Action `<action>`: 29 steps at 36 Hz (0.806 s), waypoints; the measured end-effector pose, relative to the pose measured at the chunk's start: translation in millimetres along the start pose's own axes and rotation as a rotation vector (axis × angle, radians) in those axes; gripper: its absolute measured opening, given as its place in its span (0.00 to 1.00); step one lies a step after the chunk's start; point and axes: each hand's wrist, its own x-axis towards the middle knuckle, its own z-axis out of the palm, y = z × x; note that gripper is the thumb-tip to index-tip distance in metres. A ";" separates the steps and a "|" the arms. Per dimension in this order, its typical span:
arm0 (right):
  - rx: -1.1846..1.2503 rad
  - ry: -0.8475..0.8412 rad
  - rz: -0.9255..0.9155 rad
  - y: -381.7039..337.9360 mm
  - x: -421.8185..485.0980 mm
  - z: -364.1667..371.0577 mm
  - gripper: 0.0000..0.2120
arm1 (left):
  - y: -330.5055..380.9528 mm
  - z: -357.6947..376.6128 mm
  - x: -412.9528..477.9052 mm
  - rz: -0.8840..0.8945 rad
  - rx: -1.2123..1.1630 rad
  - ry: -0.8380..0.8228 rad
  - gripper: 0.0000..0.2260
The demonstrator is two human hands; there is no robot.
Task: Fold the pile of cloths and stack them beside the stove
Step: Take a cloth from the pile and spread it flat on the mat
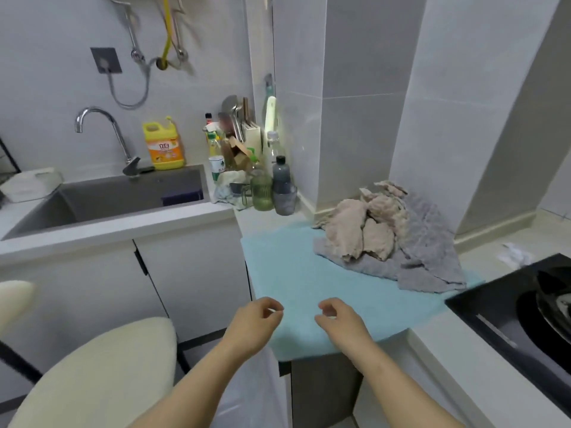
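White tabletop (438,350) carries a blue cloth (309,273) spread flat, its near edge just under both grips. The crumpled beige-and-grey pile (386,233) sits on the cloth's far end, ahead and to the right. That makes it the shorter reach for the right grip (340,322). The black stove (525,319) lies further right. The left grip (253,325) and its partner hover, fingers loosely curled, holding nothing.

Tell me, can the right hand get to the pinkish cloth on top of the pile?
Probably yes. The right hand holds nothing and hovers over the blue cloth, and only that flat cloth lies between it and the pinkish cloth, which sits uncovered on the grey cloth.
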 end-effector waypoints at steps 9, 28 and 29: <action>0.053 0.184 0.028 -32.4 124.4 -20.0 0.15 | 15.1 -15.6 133.1 0.040 -0.036 -0.024 0.06; -0.193 0.954 0.345 -15.3 229.2 -0.5 0.19 | 32.3 37.4 370.4 0.890 0.343 -0.482 0.25; -0.197 0.986 0.377 -17.3 233.1 4.5 0.20 | 33.3 37.8 378.0 0.906 0.349 -0.533 0.23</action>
